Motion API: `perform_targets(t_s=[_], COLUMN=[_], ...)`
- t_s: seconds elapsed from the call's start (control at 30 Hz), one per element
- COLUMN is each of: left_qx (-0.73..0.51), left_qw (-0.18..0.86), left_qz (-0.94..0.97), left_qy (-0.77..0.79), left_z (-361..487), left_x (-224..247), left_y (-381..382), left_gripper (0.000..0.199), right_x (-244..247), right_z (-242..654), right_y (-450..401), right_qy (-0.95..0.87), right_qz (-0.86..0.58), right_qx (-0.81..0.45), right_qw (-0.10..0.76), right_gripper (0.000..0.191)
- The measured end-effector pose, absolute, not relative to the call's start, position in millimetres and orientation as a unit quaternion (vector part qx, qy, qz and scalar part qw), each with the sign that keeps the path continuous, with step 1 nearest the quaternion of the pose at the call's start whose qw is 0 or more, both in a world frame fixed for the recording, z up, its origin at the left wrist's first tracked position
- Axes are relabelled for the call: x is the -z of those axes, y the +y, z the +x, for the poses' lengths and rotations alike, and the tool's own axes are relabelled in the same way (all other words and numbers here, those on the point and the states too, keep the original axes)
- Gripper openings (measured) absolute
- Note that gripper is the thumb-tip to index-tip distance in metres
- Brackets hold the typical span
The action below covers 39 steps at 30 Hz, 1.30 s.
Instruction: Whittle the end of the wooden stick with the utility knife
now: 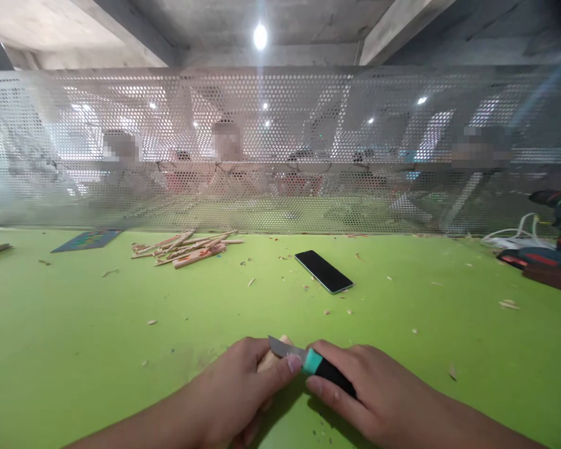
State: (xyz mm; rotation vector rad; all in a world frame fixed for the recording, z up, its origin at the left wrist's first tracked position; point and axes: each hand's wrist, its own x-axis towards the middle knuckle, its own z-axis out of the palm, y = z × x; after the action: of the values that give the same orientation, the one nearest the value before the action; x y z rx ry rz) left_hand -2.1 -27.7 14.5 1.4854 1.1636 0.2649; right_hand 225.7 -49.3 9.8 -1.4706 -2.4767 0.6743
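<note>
right hand [378,383] wrapped round a black-and-teal-handled steel knife [312,360] | left hand [240,380] gripping a pale wooden piece [267,361] | flat black phone [324,272] chilling on the lime-green table [88,349]

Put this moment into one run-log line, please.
left hand: holds wood; right hand: grips knife; blade: over wood, pointing left; phone: on table, beyond hands; sticks: heaped left of phone; shavings: scattered

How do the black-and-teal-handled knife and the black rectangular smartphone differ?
The black-and-teal-handled knife is gripped in the bare right hand; the black rectangular smartphone lies flat on the green table. The knife has a pointed grey blade; the smartphone has a plain dark face. Both are longer than wide.
</note>
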Motion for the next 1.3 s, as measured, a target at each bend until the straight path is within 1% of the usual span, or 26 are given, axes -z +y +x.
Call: perform_targets(t_s=[0.17, 0.33, 0.47, 0.57, 0.7, 0.77, 0.9, 1.13, 1.3], left_qx=[-0.118, -0.112, -0.105, -0.108, -0.114, -0.122, -0.113, -0.107, -0.123], left_qw=[0.543, 0.507, 0.492, 0.522, 0.601, 0.619, 0.623, 0.615, 0.637], left_qz=[0.650, 0.664, 0.662, 0.648, 0.620, 0.616, 0.625, 0.640, 0.625], left_qy=[0.518, 0.538, 0.555, 0.544, 0.491, 0.472, 0.456, 0.447, 0.434], left_z=[-3, 0, 3, 1, -6, -8, -11, -15, -13], left_x=[-13, -15, -11, -9, -7, -7, -6, -1, -3], left_y=[-28, -29, -30, -29, -24, -21, -19, -17, -18], left_gripper=[0.048, 0.058, 0.064, 0.063, 0.061, 0.060, 0.058, 0.054, 0.052], right_x=[-5, -4, -7, -9, -9, -9, -8, -10, -13], right_z=[221, 219, 223, 227, 228, 227, 227, 227, 226], right_y=[-54, -56, -50, -45, -45, -47, -47, -45, -48], right_qy=[-0.819, -0.813, -0.770, -0.754, -0.770, -0.772, -0.781, -0.797, -0.796], right_qz=[-0.524, -0.535, -0.578, -0.591, -0.581, -0.578, -0.566, -0.555, -0.552], right_qx=[-0.216, -0.213, -0.241, -0.251, -0.235, -0.233, -0.232, -0.217, -0.226], right_qw=[0.086, 0.086, 0.121, 0.140, 0.124, 0.124, 0.130, 0.099, 0.101], right_gripper=[0.040, 0.039, 0.043, 0.045, 0.042, 0.042, 0.042, 0.040, 0.045])
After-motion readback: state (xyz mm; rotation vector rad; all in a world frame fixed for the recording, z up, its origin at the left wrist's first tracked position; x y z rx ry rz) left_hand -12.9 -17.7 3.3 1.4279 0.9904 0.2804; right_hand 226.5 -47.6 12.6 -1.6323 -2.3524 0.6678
